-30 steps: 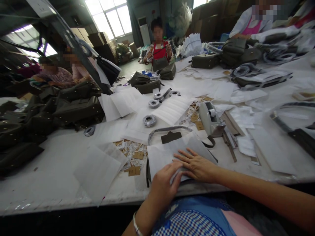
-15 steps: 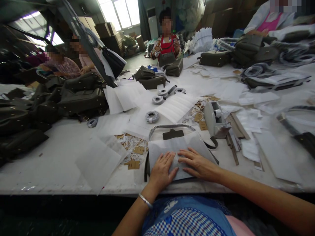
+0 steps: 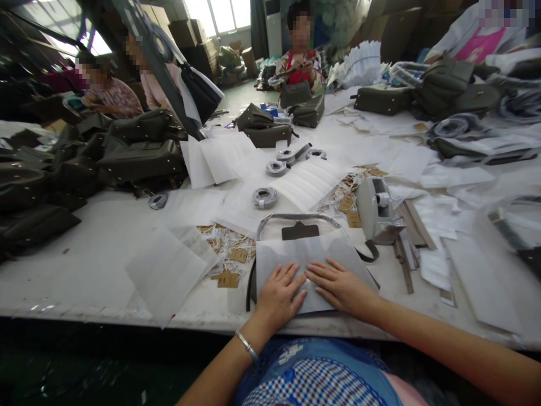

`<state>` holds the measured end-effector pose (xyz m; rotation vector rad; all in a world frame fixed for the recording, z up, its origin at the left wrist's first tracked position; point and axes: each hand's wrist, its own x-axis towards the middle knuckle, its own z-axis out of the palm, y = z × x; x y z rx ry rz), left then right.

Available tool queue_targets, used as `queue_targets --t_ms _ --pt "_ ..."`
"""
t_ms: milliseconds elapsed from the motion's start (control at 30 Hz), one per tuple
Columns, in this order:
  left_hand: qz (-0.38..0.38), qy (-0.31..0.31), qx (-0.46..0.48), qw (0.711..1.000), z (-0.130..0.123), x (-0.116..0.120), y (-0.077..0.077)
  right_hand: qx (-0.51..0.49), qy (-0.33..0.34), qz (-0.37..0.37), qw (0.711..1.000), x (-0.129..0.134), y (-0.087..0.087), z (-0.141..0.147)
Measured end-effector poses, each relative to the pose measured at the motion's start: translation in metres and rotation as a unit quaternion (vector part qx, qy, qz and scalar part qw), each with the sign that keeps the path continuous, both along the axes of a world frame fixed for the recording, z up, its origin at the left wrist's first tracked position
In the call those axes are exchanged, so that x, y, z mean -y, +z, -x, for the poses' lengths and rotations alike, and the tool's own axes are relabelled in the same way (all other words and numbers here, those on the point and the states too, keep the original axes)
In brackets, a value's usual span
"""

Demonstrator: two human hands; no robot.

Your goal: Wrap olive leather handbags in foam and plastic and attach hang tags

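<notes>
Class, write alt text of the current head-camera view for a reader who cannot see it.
Two bare hands, left and right, lie on a white sheet covering most of a dark olive bag, beside a grey tape dispenser on a cluttered white worktable.

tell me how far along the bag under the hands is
Looks done: the bag's handle seems wrapped in clear film, and a white sheet lies over its front. In hand: the left hand and right hand lie flat on that sheet. Apparently left: no tape shows on the sheet, the dark strap looks bare, and the brown tags lie loose beside the bag.
</notes>
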<state>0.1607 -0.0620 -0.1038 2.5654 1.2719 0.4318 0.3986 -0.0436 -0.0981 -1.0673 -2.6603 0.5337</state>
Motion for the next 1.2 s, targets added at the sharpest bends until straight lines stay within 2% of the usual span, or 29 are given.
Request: queue_targets --t_ms 133,333,567,733,800,900,967,1033,1200 --pt "-0.005 -0.022 -0.049 0.999 0.001 -0.002 0.006 0.06 -0.003 -0.015 0.998 -0.001 0.002 0.002" --pt "0.003 -0.063 -0.066 0.996 0.013 -0.005 0.011 0.025 0.068 -0.014 0.997 -0.006 0.0 -0.018" --pt "-0.036 -0.046 -0.052 0.997 0.018 -0.005 -0.006 0.019 0.054 -0.033 0.998 -0.005 -0.01 -0.024" --pt "-0.027 -0.017 0.04 0.999 0.031 -0.014 -0.018 -0.011 0.061 -0.093 0.994 -0.013 -0.027 -0.026" --pt "-0.031 -0.005 0.048 0.998 0.033 -0.021 -0.015 -0.021 0.071 -0.089 0.993 -0.021 -0.026 -0.029" --pt "-0.042 -0.024 0.001 0.999 0.032 -0.035 -0.001 -0.014 0.082 -0.047 0.995 -0.037 -0.015 -0.035" --pt "-0.052 -0.021 -0.034 0.998 0.028 -0.045 0.008 0.005 0.043 -0.044 0.998 -0.049 -0.008 -0.037" --pt "-0.049 0.012 -0.061 0.997 0.023 -0.055 0.015 0.033 -0.003 -0.056 0.998 -0.057 -0.003 -0.037" --pt "0.022 0.056 -0.068 0.996 0.014 -0.072 0.025 0.071 -0.025 -0.04 0.996 -0.068 0.007 -0.029"
